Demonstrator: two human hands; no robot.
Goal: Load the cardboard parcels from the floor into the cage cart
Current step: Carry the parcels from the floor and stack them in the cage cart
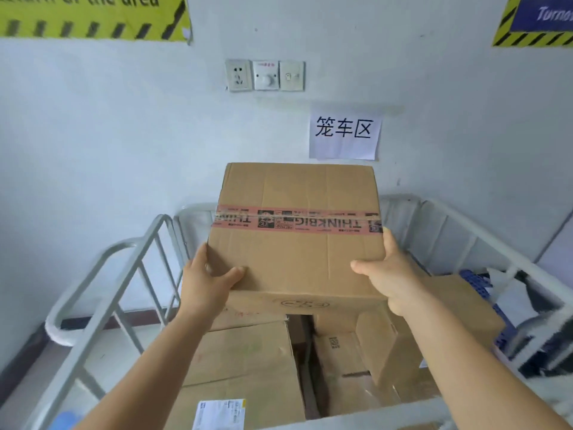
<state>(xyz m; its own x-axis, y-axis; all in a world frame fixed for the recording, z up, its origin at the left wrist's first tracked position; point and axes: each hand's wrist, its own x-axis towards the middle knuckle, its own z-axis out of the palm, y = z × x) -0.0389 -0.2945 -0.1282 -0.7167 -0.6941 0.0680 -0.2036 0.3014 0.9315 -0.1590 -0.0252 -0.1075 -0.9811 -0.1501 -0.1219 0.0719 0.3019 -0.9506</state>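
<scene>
Over the cage cart (440, 225), both hands clasp one cardboard parcel (294, 243): the left hand (206, 283) and right hand (392, 274) each lay a thumb on its top, while the fingers wrap its sides, mostly hidden. Creased brown board carries a pink printed tape strip (297, 220). Below, more parcels (248, 367) sit inside, partly covered by forearms. Grey metal tube rails curve around. A paper sign (344, 133) hangs on the far wall.

Single head-worn view, facing forward and down, close above cage cart (434, 218), wall (124, 135) behind
</scene>
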